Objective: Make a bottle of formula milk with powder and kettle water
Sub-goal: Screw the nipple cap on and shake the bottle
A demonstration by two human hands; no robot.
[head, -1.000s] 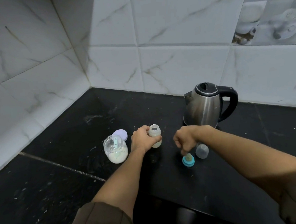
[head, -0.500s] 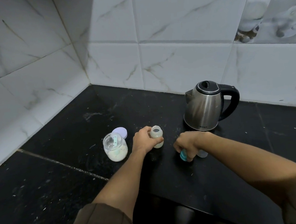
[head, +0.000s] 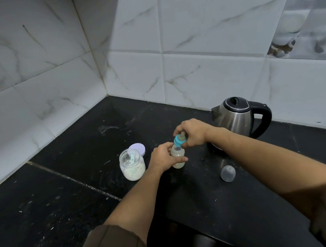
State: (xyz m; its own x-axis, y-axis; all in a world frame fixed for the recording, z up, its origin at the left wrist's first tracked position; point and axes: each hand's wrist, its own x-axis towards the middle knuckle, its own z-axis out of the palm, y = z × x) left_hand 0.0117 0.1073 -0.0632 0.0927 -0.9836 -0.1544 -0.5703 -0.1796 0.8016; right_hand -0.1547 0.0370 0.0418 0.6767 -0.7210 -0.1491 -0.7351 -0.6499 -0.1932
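Observation:
A small baby bottle (head: pixel 178 158) with milky liquid stands on the black counter (head: pixel 85 186). My left hand (head: pixel 161 158) grips its side. My right hand (head: pixel 190 133) holds the teat with its blue screw ring (head: pixel 179 140), tilted, just above the bottle's open mouth. To the left stands an open glass jar of white powder (head: pixel 132 167) with a pale green scoop inside; its lilac lid (head: pixel 138 148) lies behind it. A steel kettle (head: pixel 237 118) with a black handle stands at the back right.
The bottle's clear dome cap (head: pixel 227 173) lies on the counter to the right of the bottle. White marble tile walls close the counter at the left and back. White specks are scattered over the front left of the counter.
My right hand picked the blue-ringed teat up from the counter and carried it left and up to the bottle's mouth. My left hand has stayed on the bottle.

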